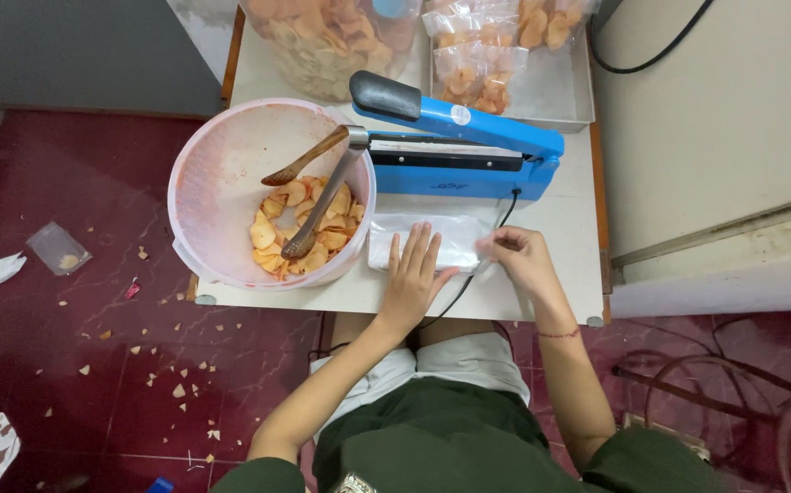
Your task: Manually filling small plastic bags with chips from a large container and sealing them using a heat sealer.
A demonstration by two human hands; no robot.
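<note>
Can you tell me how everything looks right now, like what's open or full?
Sealer: arm raised, open.
Bowl: mostly empty, chips at the bottom.
Tongs: resting in the bowl.
Spoon: leaning in the bowl.
Bags: flat stack, empty.
Left hand: flat on the bags.
Right hand: pinching a bag edge.
Tray: holds filled chip packets.

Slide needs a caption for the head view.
Left hand flattens clear bags; right hand pinches their edge, beside blue sealer.

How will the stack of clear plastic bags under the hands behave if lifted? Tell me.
Likely floppy: the clear plastic bags lie thin and flat under the left hand. Probably light and slippery, since the film looks glossy. The right hand pinches one edge, so sheets may slide apart.
</note>
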